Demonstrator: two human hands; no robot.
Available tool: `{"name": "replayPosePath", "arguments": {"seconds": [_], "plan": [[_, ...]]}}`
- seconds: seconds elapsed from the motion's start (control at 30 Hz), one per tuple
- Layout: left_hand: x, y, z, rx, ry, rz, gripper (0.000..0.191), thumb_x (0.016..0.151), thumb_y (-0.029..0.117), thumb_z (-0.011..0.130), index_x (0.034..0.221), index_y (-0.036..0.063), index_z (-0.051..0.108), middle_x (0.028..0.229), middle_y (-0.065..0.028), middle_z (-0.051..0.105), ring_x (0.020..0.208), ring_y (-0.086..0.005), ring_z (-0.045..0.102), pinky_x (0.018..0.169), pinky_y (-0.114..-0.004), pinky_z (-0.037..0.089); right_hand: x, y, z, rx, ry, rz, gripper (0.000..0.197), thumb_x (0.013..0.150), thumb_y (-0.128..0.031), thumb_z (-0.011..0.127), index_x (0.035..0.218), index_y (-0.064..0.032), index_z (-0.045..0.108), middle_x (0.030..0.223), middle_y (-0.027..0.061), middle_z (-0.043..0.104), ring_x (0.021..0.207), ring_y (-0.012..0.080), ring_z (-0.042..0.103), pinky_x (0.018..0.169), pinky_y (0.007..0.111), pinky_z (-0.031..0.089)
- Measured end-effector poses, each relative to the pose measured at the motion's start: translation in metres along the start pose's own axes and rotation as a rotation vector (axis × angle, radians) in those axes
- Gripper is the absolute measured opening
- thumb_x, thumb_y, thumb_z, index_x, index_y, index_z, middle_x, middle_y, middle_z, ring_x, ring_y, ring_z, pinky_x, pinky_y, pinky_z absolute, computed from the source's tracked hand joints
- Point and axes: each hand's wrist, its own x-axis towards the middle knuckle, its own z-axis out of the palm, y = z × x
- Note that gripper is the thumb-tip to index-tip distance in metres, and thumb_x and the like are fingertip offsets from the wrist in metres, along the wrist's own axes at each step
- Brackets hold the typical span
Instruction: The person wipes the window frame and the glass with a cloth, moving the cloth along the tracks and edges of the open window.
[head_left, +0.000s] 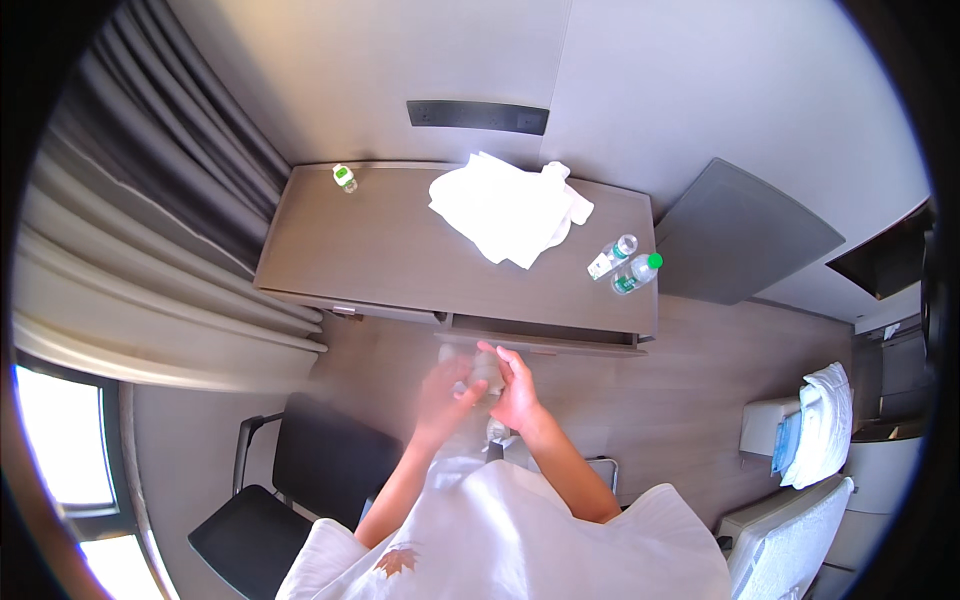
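A small roll of pale cloth (487, 371), perhaps socks, is held up between my hands, in front of the drawer. My right hand (519, 394) curves around its right side, palm facing it and fingertips near its top. On the other side my left hand (444, 394) is blurred, its thumb lying against the roll and its fingers beside it. Part of the roll is hidden by my fingers. On the desk (360, 240) beyond lies a heap of white cloth (502, 206), with overexposed folds.
A drawer (555, 334) is pulled out at the desk's front right. Two plastic bottles (613, 256) (636, 274) lie at the desk's right; a small bottle (345, 178) is at far left. A black chair (322, 457) stands left; a stool with bedding (821, 424) is right.
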Motion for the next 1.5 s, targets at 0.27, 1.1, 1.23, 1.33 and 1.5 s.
{"name": "replayPosePath", "arguments": {"seconds": [0.27, 1.1, 1.23, 1.33, 1.5], "plan": [[0.136, 0.015, -0.041, -0.132, -0.138, -0.104, 0.032, 0.094, 0.02, 0.073, 0.117, -0.0018, 0.071, 0.098, -0.0062, 0.074, 0.088, -0.0168, 0.067, 0.084, -0.033, 0.053, 0.084, -0.057, 0.069, -0.308, 0.076, -0.24, 0.067, 0.101, -0.022, 0.065, 0.159, -0.0152, 0.034, 0.145, 0.0069, 0.053, 0.132, 0.0189, 0.051, 0.109, 0.041, 0.042], [0.479, -0.003, -0.08, -1.355, 0.093, -0.698, 0.016, 0.1, 0.021, 0.053, 0.098, 0.0068, 0.06, 0.088, -0.0056, 0.06, 0.081, -0.0215, 0.059, 0.075, -0.035, 0.054, 0.45, -0.264, 0.254, -1.923, 0.002, -1.837, 0.039, 0.07, 0.003, 0.07, 0.108, -0.0059, 0.069, 0.114, 0.0023, 0.065, 0.109, 0.0259, 0.062, 0.09, 0.04, 0.053], [0.512, 0.056, -0.039, -1.36, 0.086, -0.537, 0.019, 0.102, 0.019, 0.047, 0.104, 0.0049, 0.059, 0.096, -0.0054, 0.061, 0.083, -0.0199, 0.058, 0.077, -0.033, 0.052, 0.454, -0.267, 0.233, -1.979, 0.061, -1.752, 0.035, 0.073, -0.001, 0.069, 0.107, -0.0069, 0.069, 0.117, -0.0005, 0.063, 0.11, 0.0234, 0.061, 0.089, 0.036, 0.055], [0.521, 0.072, -0.014, -1.363, 0.124, -0.632, 0.021, 0.103, 0.018, 0.044, 0.103, 0.0048, 0.061, 0.092, -0.0042, 0.06, 0.079, -0.0192, 0.057, 0.072, -0.033, 0.05, 0.439, -0.286, 0.205, -2.019, 0.082, -1.682, 0.036, 0.074, -0.002, 0.068, 0.11, -0.0052, 0.069, 0.118, 0.0007, 0.063, 0.11, 0.0248, 0.062, 0.092, 0.036, 0.055], [0.546, 0.051, -0.012, -1.374, 0.032, -0.747, 0.019, 0.097, 0.012, 0.047, 0.092, 0.0051, 0.064, 0.076, -0.0023, 0.055, 0.067, -0.0173, 0.052, 0.064, -0.034, 0.047, 0.369, -0.36, 0.119, -1.994, 0.414, -1.92, 0.042, 0.074, 0.001, 0.066, 0.116, -0.0026, 0.07, 0.124, 0.0096, 0.066, 0.114, 0.031, 0.063, 0.097, 0.041, 0.054]]}}
